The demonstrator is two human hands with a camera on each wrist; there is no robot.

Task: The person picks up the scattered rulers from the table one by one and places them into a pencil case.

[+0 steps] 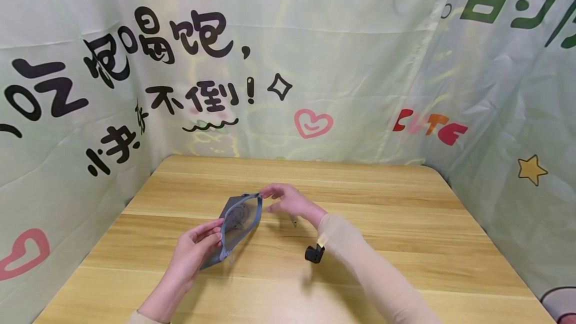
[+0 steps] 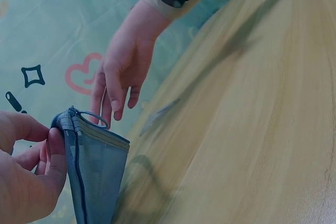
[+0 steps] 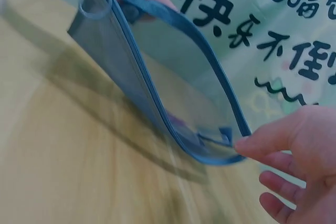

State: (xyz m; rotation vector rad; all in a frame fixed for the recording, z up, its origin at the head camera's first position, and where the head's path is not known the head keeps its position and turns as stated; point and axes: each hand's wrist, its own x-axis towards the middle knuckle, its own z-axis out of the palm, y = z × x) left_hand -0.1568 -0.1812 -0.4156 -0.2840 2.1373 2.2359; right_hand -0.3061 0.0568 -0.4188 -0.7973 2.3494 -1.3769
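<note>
A blue-grey zip pouch [image 1: 243, 234] with see-through sides is held tilted over the table, its mouth spread wide. My left hand [image 1: 194, 249] pinches the near side of its rim between thumb and fingers. At the far end of the mouth, my right hand [image 1: 288, 200] touches the rim with a fingertip, its other fingers spread apart. A ring-shaped loop [image 3: 96, 4] hangs at one zip end. Inside, the right wrist view shows a small blue tab [image 3: 226, 136]; what it belongs to is unclear.
On the wooden table [image 1: 382, 199] a small thin pale piece [image 2: 159, 116] lies under my right hand, too unclear to name. A black camera [image 1: 314, 253] is strapped to my right wrist. Printed cloth [image 1: 360, 64] hangs around the table's back and sides.
</note>
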